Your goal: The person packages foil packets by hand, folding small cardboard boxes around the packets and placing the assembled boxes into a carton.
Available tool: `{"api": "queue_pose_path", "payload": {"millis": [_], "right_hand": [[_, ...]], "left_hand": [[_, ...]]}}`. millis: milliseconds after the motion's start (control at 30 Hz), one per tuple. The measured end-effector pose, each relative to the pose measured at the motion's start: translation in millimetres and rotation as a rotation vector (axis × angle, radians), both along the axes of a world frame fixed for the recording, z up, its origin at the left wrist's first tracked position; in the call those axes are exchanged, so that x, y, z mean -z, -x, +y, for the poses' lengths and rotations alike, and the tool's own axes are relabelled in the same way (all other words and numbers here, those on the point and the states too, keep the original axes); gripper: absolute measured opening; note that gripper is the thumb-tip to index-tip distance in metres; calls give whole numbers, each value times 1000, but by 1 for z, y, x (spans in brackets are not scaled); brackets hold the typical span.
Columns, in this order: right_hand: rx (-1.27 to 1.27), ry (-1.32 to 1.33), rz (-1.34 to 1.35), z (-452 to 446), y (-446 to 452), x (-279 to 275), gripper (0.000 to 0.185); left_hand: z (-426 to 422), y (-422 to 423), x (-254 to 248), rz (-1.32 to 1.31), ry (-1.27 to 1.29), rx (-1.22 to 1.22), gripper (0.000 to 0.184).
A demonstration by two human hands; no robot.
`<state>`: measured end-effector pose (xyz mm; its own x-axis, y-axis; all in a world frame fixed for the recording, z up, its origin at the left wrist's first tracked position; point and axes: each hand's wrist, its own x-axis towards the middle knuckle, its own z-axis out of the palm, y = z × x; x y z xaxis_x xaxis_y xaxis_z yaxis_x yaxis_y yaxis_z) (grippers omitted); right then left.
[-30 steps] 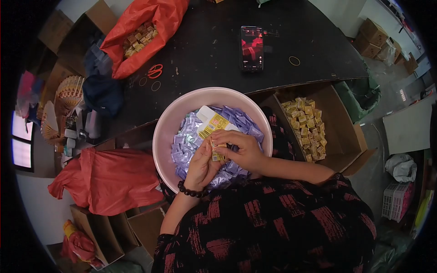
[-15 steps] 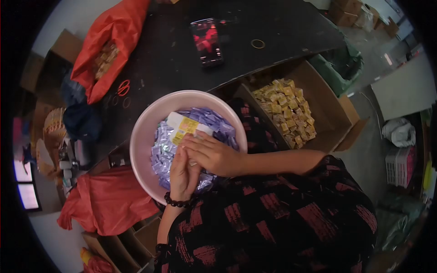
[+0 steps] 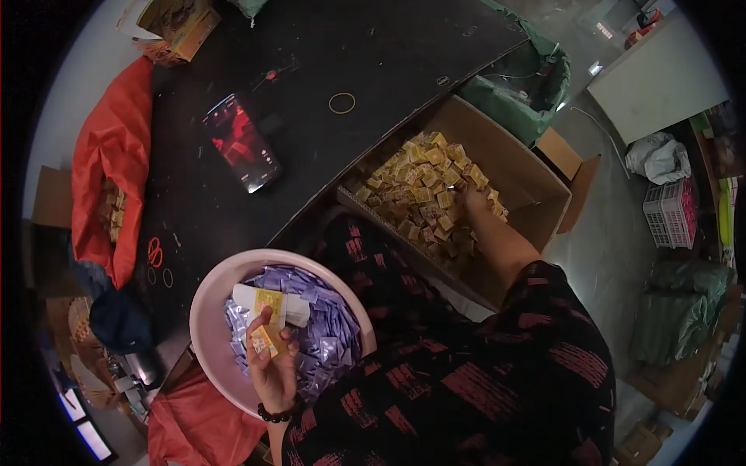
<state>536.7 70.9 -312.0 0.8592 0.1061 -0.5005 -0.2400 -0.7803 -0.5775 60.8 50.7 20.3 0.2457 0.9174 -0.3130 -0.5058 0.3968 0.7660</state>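
Note:
My left hand (image 3: 273, 371), with a dark beaded bracelet at its wrist, is closed on a small yellow box (image 3: 266, 342) above the pink basin (image 3: 203, 326). Small purple packets (image 3: 330, 349) fill the basin, and some white card pieces with a yellow printed part (image 3: 269, 300) lie on top of them. My right hand (image 3: 475, 205) reaches into the cardboard box (image 3: 536, 210) at the right and touches the heap of small yellow boxes (image 3: 420, 175). Its fingers are mostly hidden there, so I cannot see what they grip.
On the black table (image 3: 311, 46) lie a lit phone (image 3: 242, 144), a rubber band (image 3: 342, 103) and red-handled scissors (image 3: 155, 252). A red bag (image 3: 116, 155) with small boxes inside sits at the left. A green bag-lined bin (image 3: 528, 93) stands behind the cardboard box.
My hands were together over the basin and have parted. The right has moved into the cardboard box; the left now shows a small yellow box. The view has shifted.

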Motion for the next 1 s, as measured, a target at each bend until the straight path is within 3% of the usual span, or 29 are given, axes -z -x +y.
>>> {"api": "queue_pose_path", "payload": {"millis": [33, 67, 167, 200, 267, 300, 367, 433, 500, 533, 567, 633, 700, 767, 867, 1000], "right_hand": [[19, -59, 54, -5, -12, 19, 68], [10, -297, 187, -9, -27, 47, 77], [30, -418, 335, 16, -17, 51, 82], [-96, -23, 107, 34, -4, 50, 81], [-73, -61, 19, 61, 49, -27, 79], [-92, -130, -68, 67, 61, -4, 77], [-323, -246, -266, 87, 94, 26, 74], [-534, -277, -115, 105, 125, 9, 58], [-1108, -126, 363, 130, 127, 14, 49], [-1104, -131, 366, 147, 130, 29, 49], [-1283, -18, 73, 161, 134, 54, 50], [-1363, 350, -184, 157, 122, -43, 58], [-1316, 502, -366, 150, 84, -18, 62], [-1202, 546, -74, 129, 47, -22, 68], [-1239, 273, 66, 68, 21, -7, 75], [-1692, 222, 40, -32, 52, -16, 77]], "left_hand": [[2, 0, 0, -1, 1, 4, 58], [4, 0, 1, 19, 24, -9, 57], [10, 0, 1, 60, 65, -16, 55], [12, -1, 1, 50, 71, -12, 55], [17, -4, 3, 47, 85, 3, 56], [19, -5, 4, 13, 107, 5, 57], [23, -13, 5, -23, 135, 13, 58], [28, -24, 0, -44, 140, 40, 60], [29, -26, -1, -49, 140, 57, 60], [30, -25, -1, -57, 138, 70, 60], [30, -24, -1, -50, 139, 71, 60], [28, -21, -3, -57, 131, 82, 59], [25, -22, -4, -39, 125, 76, 57], [24, -21, -5, -23, 123, 70, 55], [24, -20, -4, -23, 83, 134, 46], [35, -35, -8, -9, 54, 287, 36]]}}
